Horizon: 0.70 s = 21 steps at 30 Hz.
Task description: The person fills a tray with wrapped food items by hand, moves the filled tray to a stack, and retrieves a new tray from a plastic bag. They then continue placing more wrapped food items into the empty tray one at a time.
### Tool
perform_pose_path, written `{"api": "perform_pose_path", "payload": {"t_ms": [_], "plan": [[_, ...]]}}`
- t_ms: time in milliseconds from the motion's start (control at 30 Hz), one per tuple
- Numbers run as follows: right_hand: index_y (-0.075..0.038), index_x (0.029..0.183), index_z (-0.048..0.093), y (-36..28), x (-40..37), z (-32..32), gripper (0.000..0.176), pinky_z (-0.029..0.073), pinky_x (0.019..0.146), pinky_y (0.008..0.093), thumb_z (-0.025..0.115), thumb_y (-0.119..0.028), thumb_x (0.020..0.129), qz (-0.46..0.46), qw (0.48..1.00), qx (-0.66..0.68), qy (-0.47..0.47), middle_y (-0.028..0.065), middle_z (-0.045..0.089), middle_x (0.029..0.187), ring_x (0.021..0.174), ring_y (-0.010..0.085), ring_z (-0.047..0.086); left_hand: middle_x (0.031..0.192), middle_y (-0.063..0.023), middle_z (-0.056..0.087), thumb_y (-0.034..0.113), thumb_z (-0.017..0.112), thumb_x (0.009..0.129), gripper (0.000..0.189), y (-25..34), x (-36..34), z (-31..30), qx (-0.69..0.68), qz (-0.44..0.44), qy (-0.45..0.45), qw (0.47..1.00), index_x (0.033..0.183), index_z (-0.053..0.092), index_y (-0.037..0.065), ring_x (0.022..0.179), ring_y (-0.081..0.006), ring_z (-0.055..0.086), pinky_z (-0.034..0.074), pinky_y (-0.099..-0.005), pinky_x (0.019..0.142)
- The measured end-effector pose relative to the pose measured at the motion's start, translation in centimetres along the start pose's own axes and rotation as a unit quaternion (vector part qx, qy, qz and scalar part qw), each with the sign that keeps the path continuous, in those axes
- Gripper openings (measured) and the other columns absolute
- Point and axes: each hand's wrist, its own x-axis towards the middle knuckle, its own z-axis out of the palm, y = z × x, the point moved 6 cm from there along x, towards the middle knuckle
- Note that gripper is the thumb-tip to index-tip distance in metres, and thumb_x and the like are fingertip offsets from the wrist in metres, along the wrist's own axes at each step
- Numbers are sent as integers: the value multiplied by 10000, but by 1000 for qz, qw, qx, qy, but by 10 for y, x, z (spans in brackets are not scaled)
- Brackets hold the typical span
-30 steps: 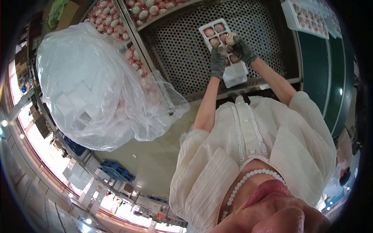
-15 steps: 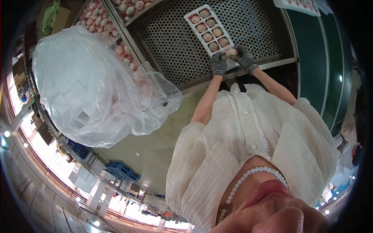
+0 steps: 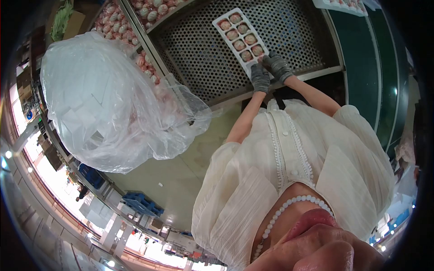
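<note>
A white tray [image 3: 218, 22] lies slanted on a perforated metal surface [image 3: 194, 54], with several pinkish-white balls in its two rows of compartments. My left hand [image 3: 261, 78], in a grey glove, is at the tray's near end, its fingers bent and pressed together. Just right of it and almost touching it, my gloved right hand [image 3: 277, 67] reaches over the near right corner, fingers closed. A bit of pink shows by the fingertips. What either hand grips is hidden by the gloves.
A large clear plastic bag [image 3: 95, 104] bulges at the left, beside bins of wrapped balls [image 3: 117, 25]. A metal rim [image 3: 312, 74] borders the perforated surface. Green surface [image 3: 361, 58] and another filled tray [image 3: 341, 7] are at the right. A blue pallet [image 3: 142, 204] sits on the floor.
My two hands have come closer together; the left moved right and slightly nearer me, the right shifted left. The pinkish ball between them is now mostly hidden. The tray shifted slightly left.
</note>
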Motion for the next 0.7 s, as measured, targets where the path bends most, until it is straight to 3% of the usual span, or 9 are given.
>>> {"api": "perform_pose_path", "payload": {"t_ms": [100, 167, 200, 267, 300, 367, 433, 500, 700], "plan": [[-62, 847, 474, 0, 3, -14, 250, 413, 595, 391, 581, -82, 622, -28, 999, 22, 17, 177, 481, 793, 724, 329, 499, 891, -197, 491, 95, 437, 694, 343, 10, 6, -6, 112, 85, 33, 990, 1031, 467, 38, 837, -350, 444, 365, -400, 738], [-80, 825, 506, 2, 5, -7, 198, 416, 598, 387, 534, -106, 631, -54, 999, 3, 8, 160, 506, 722, 702, 324, 511, 887, -188, 501, 110, 456, 682, 329, 0, 13, 4, 122, -15, -115, 986, 1003, 495, 52, 842, -336, 453, 369, -397, 732], [-80, 825, 506, 0, 15, 2, 198, 416, 598, 387, 534, -106, 631, -63, 998, 3, 13, 160, 506, 722, 702, 324, 511, 887, -188, 501, 110, 456, 682, 329, -5, 15, 5, 124, -13, -104, 987, 1003, 495, 52, 842, -336, 453, 369, -397, 732], [-63, 718, 539, 4, 27, 42, 132, 420, 590, 385, 538, -125, 601, -33, 976, -143, -161, 153, 525, 664, 683, 307, 528, 884, -151, 514, 141, 486, 666, 314, -21, 15, 11, 166, 15, -99, 981, 971, 498, 65, 821, -320, 469, 360, -377, 773], [-63, 718, 539, 1, 29, 41, 132, 420, 590, 385, 538, -125, 601, -38, 976, -145, -159, 153, 525, 664, 683, 307, 528, 884, -151, 514, 141, 486, 666, 314, -21, 22, 9, 167, 15, -93, 981, 971, 498, 65, 821, -320, 469, 360, -377, 773], [-60, 656, 576, -5, 29, 29, 123, 430, 582, 380, 546, -145, 572, -53, 989, -119, -66, 155, 554, 668, 668, 290, 545, 868, -143, 514, 140, 478, 671, 297, -33, 29, 26, 171, -43, -264, 948, 957, 500, 64, 811, -325, 473, 366, -379, 761], [-63, 636, 581, 7, 35, 46, 110, 432, 566, 382, 553, -138, 560, -68, 983, -136, -99, 153, 562, 663, 643, 296, 548, 829, -170, 517, 124, 479, 661, 176, -24, 21, 19, 143, -28, -198, 969, 803, 535, 36, 803, -321, 465, 380, -394, 716], [-59, 659, 556, 2, 34, 45, 117, 422, 544, 368, 543, -142, 578, -79, 969, -210, -104, 145, 543, 617, 616, 279, 540, 793, -169, 511, 127, 472, 667, 162, -9, 12, -4, 118, 63, 11, 991, 784, 525, 29, 776, -316, 476, 383, -401, 699], [-63, 695, 570, -12, 33, 26, 107, 438, 560, 352, 502, -115, 632, -140, 966, -192, -101, 128, 567, 649, 622, 253, 560, 769, -165, 502, 118, 442, 694, 159, -22, 12, 5, 66, 23, 7, 998, 801, 519, 28, 767, -315, 471, 374, -400, 686]]}}
